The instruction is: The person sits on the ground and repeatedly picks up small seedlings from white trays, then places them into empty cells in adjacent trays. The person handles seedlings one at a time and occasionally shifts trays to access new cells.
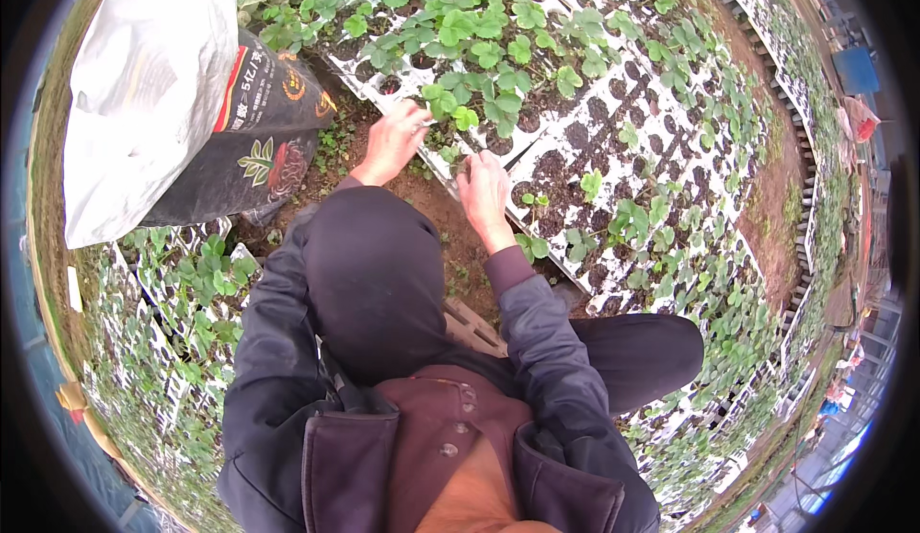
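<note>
Strawberry seedlings [489, 51] with lobed green leaves grow from the round cells of white plug trays [528, 148]. My left hand [392, 143] is at the near edge of one tray, its fingertips bunched beside a bright green leaf [440, 100]. Whether something is pinched there is too small to tell. My right hand [486, 191] is a little to the right on the same edge, fingers curled down next to a small leaf [451, 154]. Its fingertips are partly hidden, and I cannot tell if they grip a stem. Several nearby cells show dark soil [577, 135].
A black printed sack [237, 166] with a white plastic bag [147, 94] over it stands at left. My knees flank a strip of bare soil [424, 209] and a slatted brown piece [471, 328]. More seedling trays [180, 332] lie behind left. A blue container [855, 71] is far right.
</note>
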`<move>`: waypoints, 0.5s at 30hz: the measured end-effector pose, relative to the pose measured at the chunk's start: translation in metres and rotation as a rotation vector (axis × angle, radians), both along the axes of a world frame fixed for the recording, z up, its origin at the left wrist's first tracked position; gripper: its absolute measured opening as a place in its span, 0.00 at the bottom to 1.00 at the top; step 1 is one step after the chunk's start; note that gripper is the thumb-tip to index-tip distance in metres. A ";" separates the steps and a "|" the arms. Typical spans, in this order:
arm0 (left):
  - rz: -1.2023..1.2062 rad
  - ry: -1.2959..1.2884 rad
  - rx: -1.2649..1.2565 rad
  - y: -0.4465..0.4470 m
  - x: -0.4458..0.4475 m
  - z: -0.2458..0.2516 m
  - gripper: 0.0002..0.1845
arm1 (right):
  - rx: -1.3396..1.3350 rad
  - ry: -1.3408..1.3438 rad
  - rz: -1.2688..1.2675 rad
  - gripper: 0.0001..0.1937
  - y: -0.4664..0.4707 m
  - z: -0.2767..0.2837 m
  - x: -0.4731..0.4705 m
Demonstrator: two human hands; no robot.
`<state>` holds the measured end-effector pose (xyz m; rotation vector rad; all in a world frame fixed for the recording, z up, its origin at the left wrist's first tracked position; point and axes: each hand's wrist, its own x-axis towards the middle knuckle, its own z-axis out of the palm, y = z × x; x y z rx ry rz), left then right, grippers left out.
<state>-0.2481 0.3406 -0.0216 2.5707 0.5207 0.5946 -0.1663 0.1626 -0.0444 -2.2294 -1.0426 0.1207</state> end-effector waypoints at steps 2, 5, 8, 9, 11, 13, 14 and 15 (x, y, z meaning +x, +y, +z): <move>-0.167 0.045 -0.094 0.005 0.009 -0.013 0.08 | 0.014 -0.046 0.001 0.07 0.005 0.001 -0.003; -0.085 0.204 -0.079 0.002 0.013 -0.029 0.10 | -0.020 -0.059 -0.002 0.08 0.007 0.001 0.000; -0.130 0.164 -0.050 -0.002 0.012 -0.037 0.12 | -0.009 0.067 -0.012 0.11 0.002 -0.010 0.007; -0.148 0.120 -0.007 -0.002 0.013 -0.034 0.12 | 0.002 0.146 -0.017 0.11 0.002 -0.006 0.010; -0.125 0.301 -0.057 -0.006 0.021 -0.029 0.10 | -0.046 0.208 -0.018 0.11 -0.001 -0.010 0.011; -0.076 0.403 -0.015 -0.006 0.027 -0.024 0.09 | -0.075 0.097 0.040 0.11 0.003 -0.004 0.010; -0.090 0.356 -0.001 -0.010 0.027 -0.023 0.08 | -0.141 0.062 0.052 0.11 0.004 -0.003 0.008; -0.101 0.388 0.006 -0.011 0.029 -0.017 0.08 | -0.175 0.006 0.039 0.11 0.008 -0.004 0.006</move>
